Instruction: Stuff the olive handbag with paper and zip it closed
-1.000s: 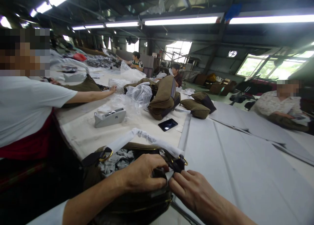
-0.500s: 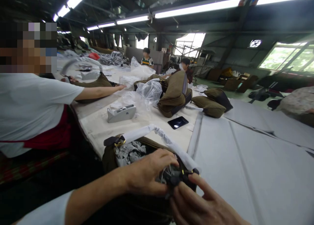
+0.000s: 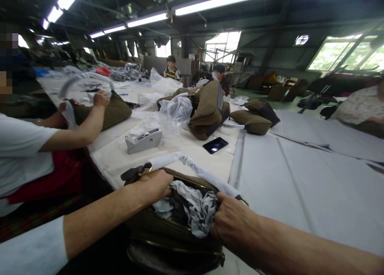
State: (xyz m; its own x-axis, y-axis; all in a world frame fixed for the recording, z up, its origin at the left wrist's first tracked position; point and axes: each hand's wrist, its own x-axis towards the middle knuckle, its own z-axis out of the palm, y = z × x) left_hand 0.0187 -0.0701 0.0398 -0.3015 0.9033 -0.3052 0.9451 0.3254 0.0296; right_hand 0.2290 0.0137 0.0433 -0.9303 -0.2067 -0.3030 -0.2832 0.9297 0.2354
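Note:
An olive-brown handbag (image 3: 168, 235) with gold zips sits at the table's near edge, its top unzipped. Crumpled grey paper (image 3: 196, 205) fills the opening. White wrapping covers the bag's handle (image 3: 195, 167), which arches behind the opening. At the left end, my left hand (image 3: 156, 183) is closed over the bag's rim, fingertips partly hidden inside. My right hand (image 3: 229, 215) grips the right end of the opening, with the thumb side against the paper; its fingertips are hidden.
Beyond the bag are a grey tape dispenser (image 3: 144, 141), a black phone (image 3: 215, 145), clear plastic (image 3: 177, 109) and more olive bags (image 3: 207, 111). At left, a co-worker's hand (image 3: 101, 99) touches another bag (image 3: 117, 111). White sheeting (image 3: 318, 187) covers the table on the right.
My hands have moved apart from the bag's right end. The left went to the left end, and the right now grips the right end. The co-worker's arm has drawn back to their bag.

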